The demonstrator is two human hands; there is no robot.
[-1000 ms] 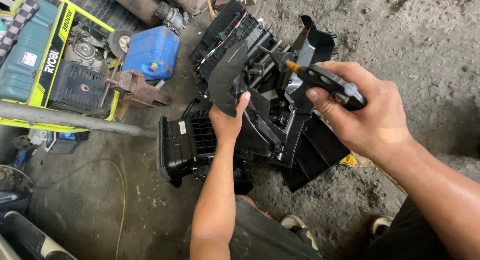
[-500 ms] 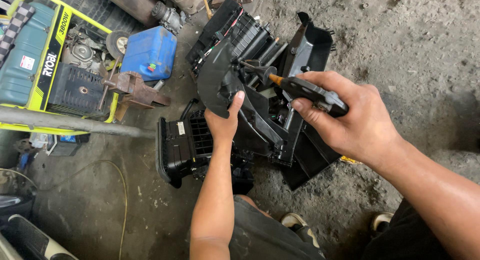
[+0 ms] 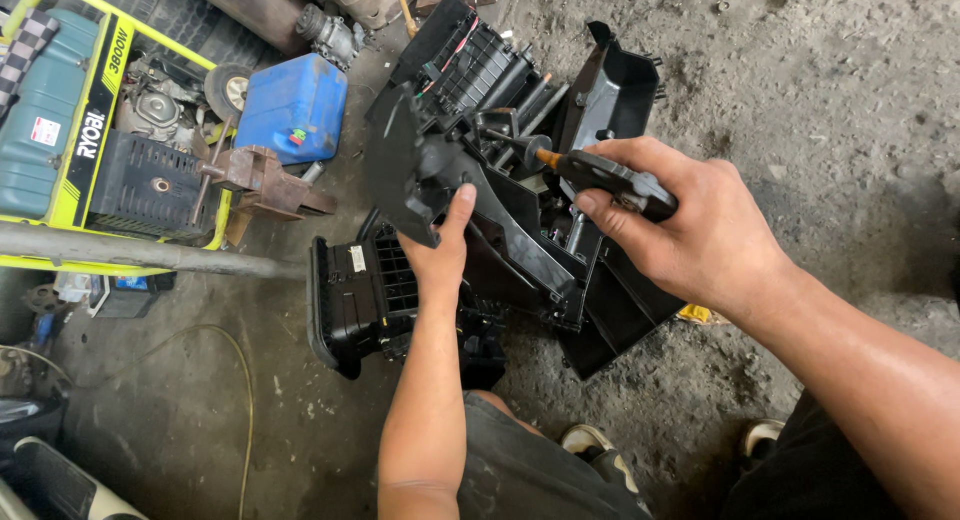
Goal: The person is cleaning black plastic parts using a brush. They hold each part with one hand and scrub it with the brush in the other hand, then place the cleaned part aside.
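A large black plastic housing [image 3: 500, 230] made of several ducted parts lies tilted on the concrete floor in front of me. My left hand [image 3: 440, 255] grips its left side, thumb up against a black curved panel [image 3: 400, 170]. My right hand [image 3: 690, 225] is closed around a screwdriver [image 3: 600, 172] with a dark handle and an orange collar. Its shaft points left into the middle of the housing, where the tip meets a small round fitting [image 3: 530, 150]. A separate black vent piece [image 3: 355, 300] lies just below my left hand.
A yellow-green and teal generator [image 3: 90, 140] stands at the left, a grey pipe [image 3: 140, 250] across its front. A blue can [image 3: 295, 105] and a rusty metal bracket [image 3: 260, 180] lie beside it. A thin cable [image 3: 240, 380] curls on the floor. My shoes [image 3: 590, 445] are below.
My right hand has moved the screwdriver left and slightly down, bringing its tip into the housing. The left hand has kept its grip while the housing shifted a little.
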